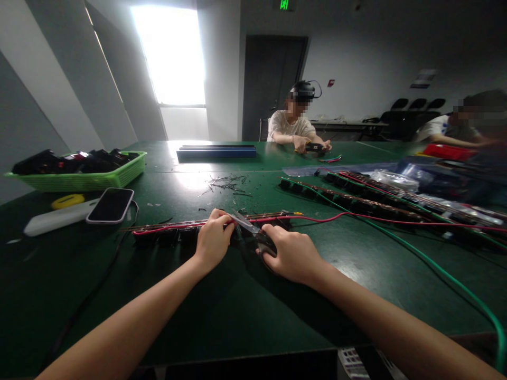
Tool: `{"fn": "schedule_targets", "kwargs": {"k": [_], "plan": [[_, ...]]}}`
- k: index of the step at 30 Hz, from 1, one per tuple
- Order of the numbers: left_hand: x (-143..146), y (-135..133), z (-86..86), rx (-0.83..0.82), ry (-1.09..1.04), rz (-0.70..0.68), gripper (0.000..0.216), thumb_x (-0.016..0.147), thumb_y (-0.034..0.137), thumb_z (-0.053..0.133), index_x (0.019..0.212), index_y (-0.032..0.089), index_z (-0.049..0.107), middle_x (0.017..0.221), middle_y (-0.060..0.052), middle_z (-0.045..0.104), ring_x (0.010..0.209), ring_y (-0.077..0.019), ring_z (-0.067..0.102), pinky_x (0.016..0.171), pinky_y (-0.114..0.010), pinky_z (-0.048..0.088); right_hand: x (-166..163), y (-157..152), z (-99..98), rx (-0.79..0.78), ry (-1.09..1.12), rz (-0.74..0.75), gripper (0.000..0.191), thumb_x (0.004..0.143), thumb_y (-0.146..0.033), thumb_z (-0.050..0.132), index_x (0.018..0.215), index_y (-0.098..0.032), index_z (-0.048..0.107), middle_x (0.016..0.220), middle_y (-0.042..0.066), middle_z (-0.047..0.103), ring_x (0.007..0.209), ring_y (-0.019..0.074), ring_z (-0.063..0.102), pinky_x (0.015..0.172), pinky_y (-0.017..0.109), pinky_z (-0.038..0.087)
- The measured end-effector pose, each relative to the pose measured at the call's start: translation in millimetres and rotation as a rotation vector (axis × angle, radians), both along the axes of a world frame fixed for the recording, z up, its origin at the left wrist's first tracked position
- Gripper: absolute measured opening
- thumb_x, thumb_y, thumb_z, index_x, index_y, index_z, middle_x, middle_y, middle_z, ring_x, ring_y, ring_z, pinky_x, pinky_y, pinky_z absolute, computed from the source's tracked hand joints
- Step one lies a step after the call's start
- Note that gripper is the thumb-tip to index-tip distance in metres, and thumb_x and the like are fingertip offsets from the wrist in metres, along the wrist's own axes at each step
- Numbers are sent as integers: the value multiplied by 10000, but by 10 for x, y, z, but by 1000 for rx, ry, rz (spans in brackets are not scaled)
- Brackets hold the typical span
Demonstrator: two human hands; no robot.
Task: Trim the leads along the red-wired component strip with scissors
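My left hand (213, 240) is closed on a long dark strip of black modules (166, 233) that carries a red wire (332, 217) and lies across the green table (222, 306). My right hand (291, 253) grips a pair of scissors (253, 232). The metal blades point left toward my left fingers, right at the strip. Both forearms reach in from the bottom edge.
A phone (110, 205), a white bar (55, 219) and a yellow tape measure (67, 200) lie at the left, behind them a green basket (85, 177). Cut scraps (227, 183) litter the middle. More strips (356, 198) and a green cable (435, 269) run right. Two people sit beyond.
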State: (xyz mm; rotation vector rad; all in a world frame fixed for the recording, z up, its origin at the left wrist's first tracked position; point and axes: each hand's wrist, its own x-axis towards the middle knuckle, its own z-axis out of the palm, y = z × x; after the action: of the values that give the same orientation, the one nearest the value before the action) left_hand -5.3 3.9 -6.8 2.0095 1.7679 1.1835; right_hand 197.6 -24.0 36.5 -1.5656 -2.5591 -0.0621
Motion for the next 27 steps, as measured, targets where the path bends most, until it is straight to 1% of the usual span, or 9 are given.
{"fn": "schedule_targets", "kwargs": {"k": [17, 27], "plan": [[0, -8, 15, 5, 2, -14, 183, 887, 277, 527, 831, 200, 684, 1005, -21, 592, 622, -91, 568, 571, -219, 454, -9, 4, -29, 6, -22, 11, 401, 846, -390, 507, 1214, -234, 499, 1041, 71, 656, 828, 235, 645, 649, 286, 385], [-7, -12, 17, 7, -6, -25, 179, 884, 271, 532, 837, 201, 690, 998, -23, 591, 637, -94, 575, 588, -221, 463, -1, 20, -39, 15, -17, 16, 435, 846, -382, 513, 1255, -238, 481, 1087, 74, 646, 878, 234, 638, 677, 287, 396]]}}
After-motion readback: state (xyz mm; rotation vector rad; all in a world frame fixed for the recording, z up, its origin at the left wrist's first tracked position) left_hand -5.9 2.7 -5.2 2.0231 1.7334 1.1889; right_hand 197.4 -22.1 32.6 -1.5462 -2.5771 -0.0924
